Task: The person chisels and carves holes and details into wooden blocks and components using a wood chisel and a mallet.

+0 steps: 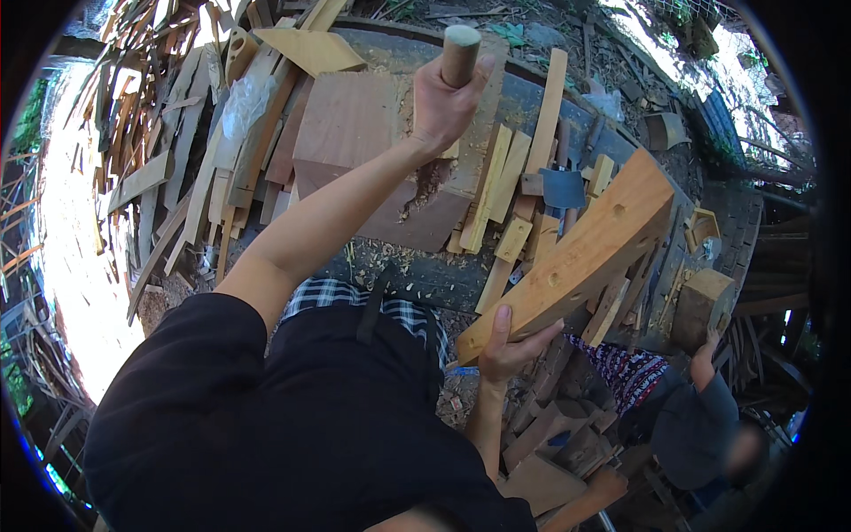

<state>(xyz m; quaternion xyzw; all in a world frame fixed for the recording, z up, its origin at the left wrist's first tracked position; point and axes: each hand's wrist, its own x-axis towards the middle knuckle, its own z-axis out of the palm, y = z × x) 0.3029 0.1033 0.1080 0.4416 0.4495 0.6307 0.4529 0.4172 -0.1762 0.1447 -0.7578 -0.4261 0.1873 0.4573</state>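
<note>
My left hand (446,108) is wrapped round a thick round wooden handle (460,55), whose pale end points up; its lower part is hidden by the fist. Beneath that hand lies a big squared wood block (346,120) with shavings and a dark hollow cut into its near part. In my right hand (517,348) is the near end of a long, thick orange-brown wooden beam (576,253) with several round holes in it. The thumb lies on top and the fingers go under it. The beam slants up to the far right, over the workbench.
Wood strips (510,177) and a flat dark metal blade (563,189) lie between block and beam. Scrap wood (186,133) is piled at the left. At the right, another person's hand (705,355) touches a wood block (703,306). Offcuts (550,434) lie below my right arm.
</note>
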